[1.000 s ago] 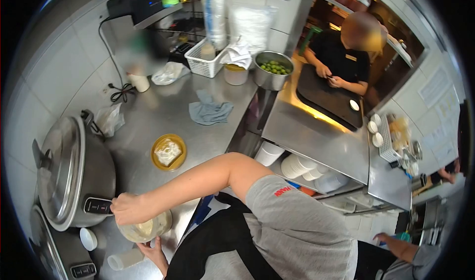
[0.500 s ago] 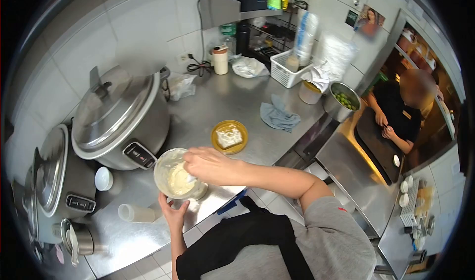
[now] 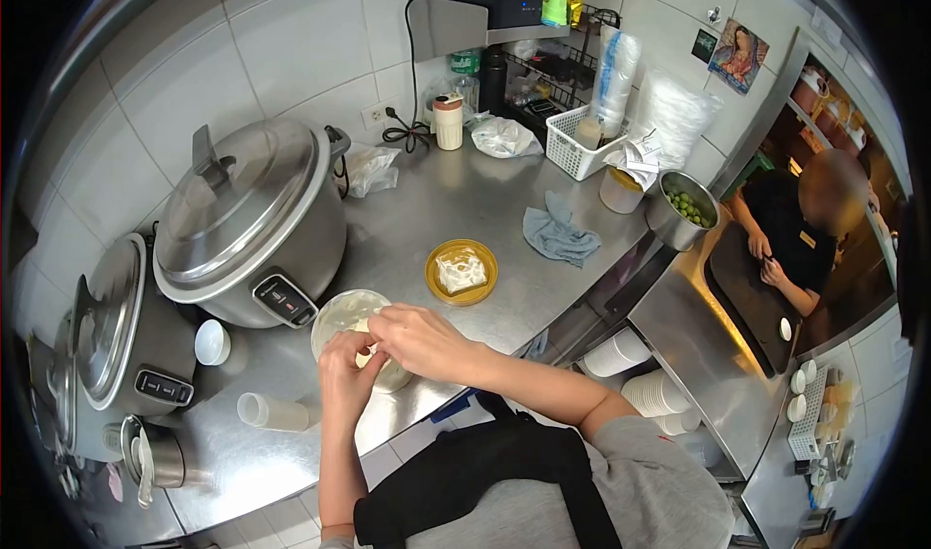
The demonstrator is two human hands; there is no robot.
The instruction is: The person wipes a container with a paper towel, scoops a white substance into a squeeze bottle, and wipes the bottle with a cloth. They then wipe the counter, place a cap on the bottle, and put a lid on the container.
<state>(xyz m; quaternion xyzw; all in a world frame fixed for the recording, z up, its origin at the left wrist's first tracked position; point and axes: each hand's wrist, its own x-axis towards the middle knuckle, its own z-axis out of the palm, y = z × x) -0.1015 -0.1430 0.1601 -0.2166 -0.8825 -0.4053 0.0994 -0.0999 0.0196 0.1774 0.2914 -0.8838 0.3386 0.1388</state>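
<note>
A clear tub (image 3: pixel 336 314) with a pale creamy mass in it stands near the front edge of the steel counter. Over its opening my left hand (image 3: pixel 351 365) and my right hand (image 3: pixel 419 340) come together, fingers closed. Whatever small thing they pinch is hidden by the fingers. Behind the tub, a yellow plate (image 3: pixel 435 281) carries a square piece topped with white cream (image 3: pixel 461 271). A white cup (image 3: pixel 212 342) and a translucent squeeze bottle (image 3: pixel 274 413) lie to the left of the tub.
Large steel cookers (image 3: pixel 254 221) line the left side. Toward the back are a blue cloth (image 3: pixel 561 231), a white basket (image 3: pixel 578 151) and a steel pot of green fruit (image 3: pixel 669 221). A co-worker (image 3: pixel 790 229) stands behind a pass-through at the right.
My left hand has left the outside of the tub and risen over its opening to meet my right hand. The camera view has shifted slightly.
</note>
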